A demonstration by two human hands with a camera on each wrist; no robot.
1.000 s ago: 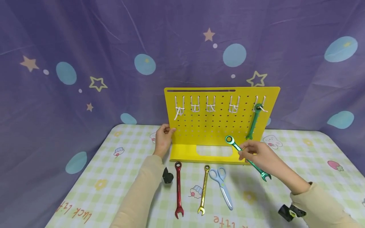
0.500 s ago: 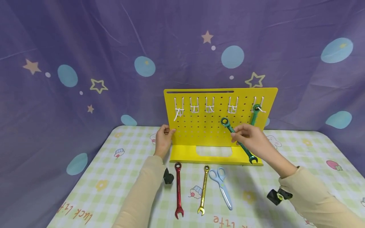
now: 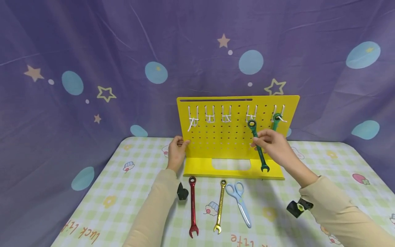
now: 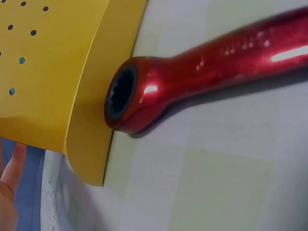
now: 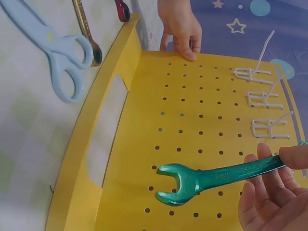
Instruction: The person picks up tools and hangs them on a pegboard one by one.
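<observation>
My right hand (image 3: 273, 145) pinches a green combination wrench (image 3: 259, 149) around its middle. The wrench's ring end overlaps the fourth white hook (image 3: 251, 113) in the head view, and its open end (image 5: 179, 185) points down in front of the yellow pegboard (image 3: 222, 144). At the board's left edge, my left hand (image 3: 177, 152) grips it with the thumb on the front and fingers behind. Another green wrench (image 3: 276, 120) hangs on the far right hook, partly hidden by my right hand.
On the checkered tablecloth (image 3: 123, 202) before the board lie a red wrench (image 3: 193, 206), a gold wrench (image 3: 220, 207) and light blue scissors (image 3: 240, 202). Three more white hooks (image 3: 210, 115) line the board's left part. A purple curtain (image 3: 197, 44) hangs behind.
My right hand has raised the green wrench from low at the board's front up to the fourth hook, turning it more upright. The left hand stays at the board's edge.
</observation>
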